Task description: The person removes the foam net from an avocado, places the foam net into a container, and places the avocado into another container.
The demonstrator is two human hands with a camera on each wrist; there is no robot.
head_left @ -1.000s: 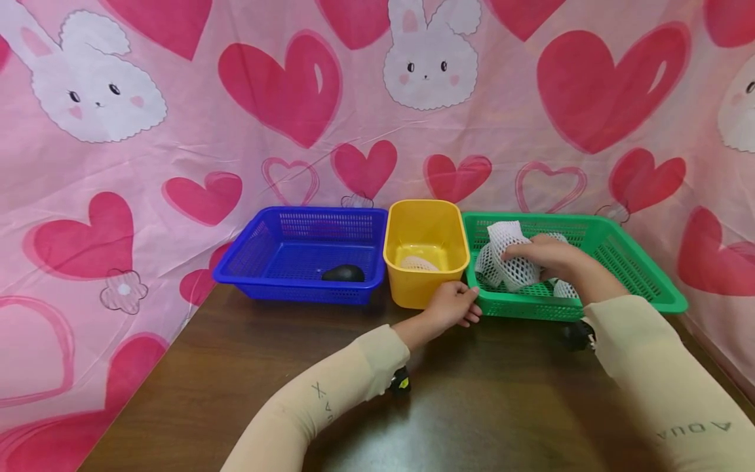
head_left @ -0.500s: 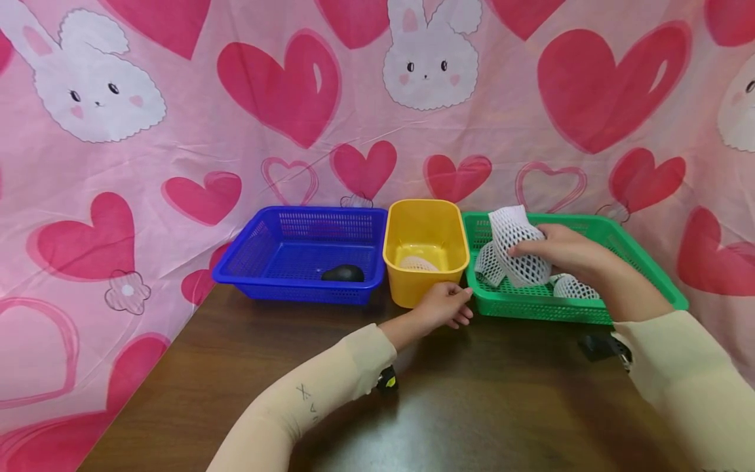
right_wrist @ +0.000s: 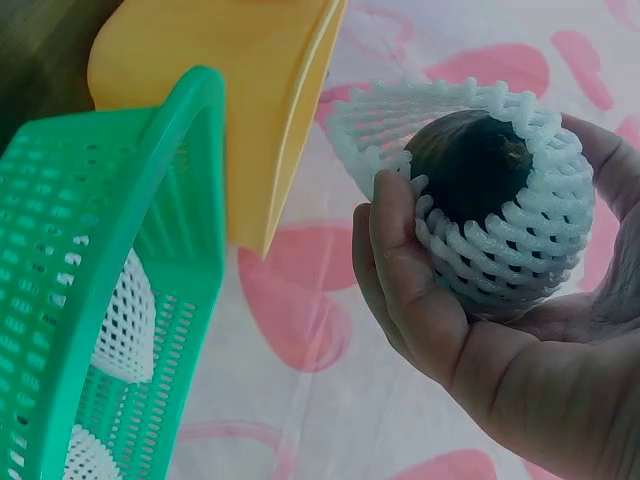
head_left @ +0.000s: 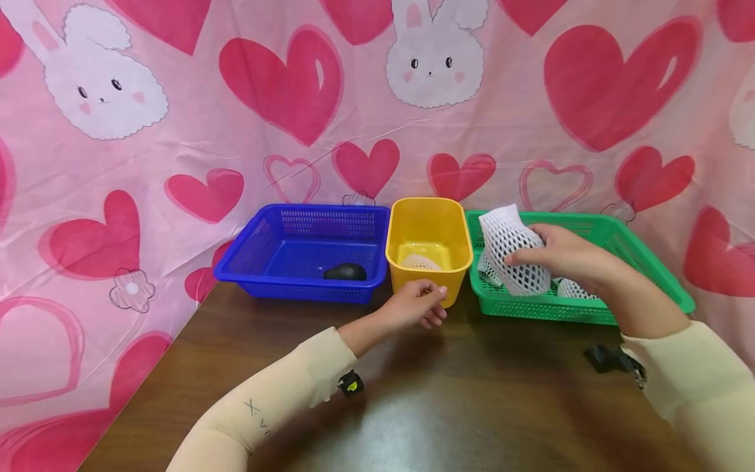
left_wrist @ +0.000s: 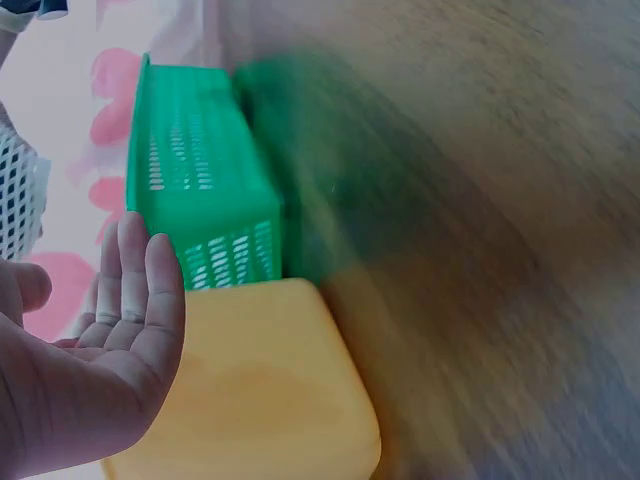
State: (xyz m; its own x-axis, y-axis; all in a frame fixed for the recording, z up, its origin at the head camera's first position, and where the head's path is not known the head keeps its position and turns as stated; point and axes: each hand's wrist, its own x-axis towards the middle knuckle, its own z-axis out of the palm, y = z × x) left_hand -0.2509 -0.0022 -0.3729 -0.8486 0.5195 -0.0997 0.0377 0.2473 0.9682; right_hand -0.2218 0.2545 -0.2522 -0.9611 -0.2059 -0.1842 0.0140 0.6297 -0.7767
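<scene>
My right hand (head_left: 569,259) grips a white foam net sleeve (head_left: 513,252) above the green basket (head_left: 537,308). Inside that sleeve a dark avocado (right_wrist: 470,165) shows through the net's open end in the right wrist view. My left hand (head_left: 413,307) is in front of the yellow bin (head_left: 429,219), holding nothing; its fingers look loosely extended in the left wrist view. More white-netted pieces, one of them a net sleeve (head_left: 575,288), lie in the green basket. A bare dark avocado (head_left: 345,271) sits in the blue basket (head_left: 295,283).
At the bottom of the yellow bin lies a pale foam net (head_left: 420,262). All three containers stand side by side at the back of the brown wooden table (head_left: 472,393). Behind them hangs a pink cloth (head_left: 354,98) with hearts and rabbits.
My right hand has lifted the netted avocado up from the other pieces in the green basket. My left hand has drawn left, away from the green basket's corner to the yellow bin's front.
</scene>
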